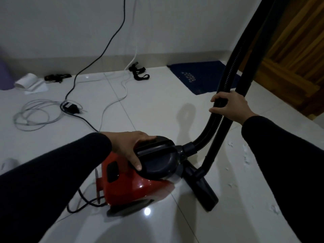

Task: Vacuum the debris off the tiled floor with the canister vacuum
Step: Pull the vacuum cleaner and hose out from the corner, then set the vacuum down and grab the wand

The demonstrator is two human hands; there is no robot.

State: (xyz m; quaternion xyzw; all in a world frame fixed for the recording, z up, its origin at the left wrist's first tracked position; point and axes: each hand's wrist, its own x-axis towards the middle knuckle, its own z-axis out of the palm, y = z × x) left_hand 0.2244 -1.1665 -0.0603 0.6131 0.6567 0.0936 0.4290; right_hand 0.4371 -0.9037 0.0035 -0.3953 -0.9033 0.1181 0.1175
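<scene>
The red canister vacuum [129, 183] sits on the white tiled floor [157, 106] in the lower middle of the view. My left hand [130, 146] grips its black carry handle [154, 146] on top. My right hand [231, 106] holds the ribbed black hose [213, 127] together with the rigid black wand [222, 137]. The wand runs down to the black floor nozzle [203, 190], which rests on the tile just right of the canister. White debris flecks [247, 160] lie scattered on the floor to the right of the nozzle.
A black power cord [105, 48] hangs down the back wall to an adapter [70, 106]. Loose white cables [31, 116] coil at the left. A dark blue mat [201, 76] lies by a wooden door [294, 50]. Black straps [138, 71] and white paper [29, 83] lie along the wall.
</scene>
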